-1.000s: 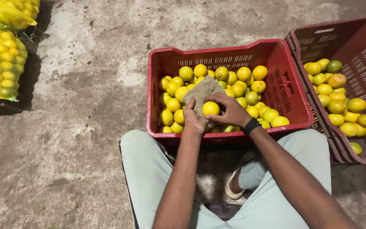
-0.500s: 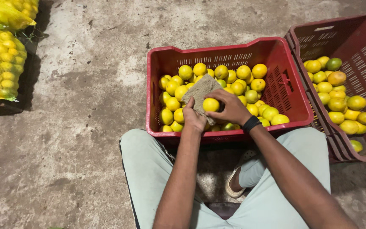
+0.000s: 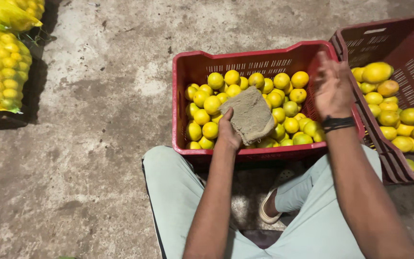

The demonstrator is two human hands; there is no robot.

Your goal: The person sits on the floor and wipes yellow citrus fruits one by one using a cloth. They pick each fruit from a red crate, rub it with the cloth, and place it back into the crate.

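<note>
Over the slatted red crate [image 3: 183, 96] of round lemons [image 3: 212, 104], left hand [image 3: 227, 132] grips coarse cloth [image 3: 251, 114]; right hand [image 3: 332, 88] blurred, open.

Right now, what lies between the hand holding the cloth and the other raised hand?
In the head view, yellow fruits piled in the red crate lie between the left hand, gripping the cloth, and the right hand.

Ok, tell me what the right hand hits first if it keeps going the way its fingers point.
The right hand hangs open, fingers pointing away from the person, over the right wall of the near red crate. Straight on, it likely meets the rim of the second red crate first, though depth and motion blur leave that unsure.
</note>
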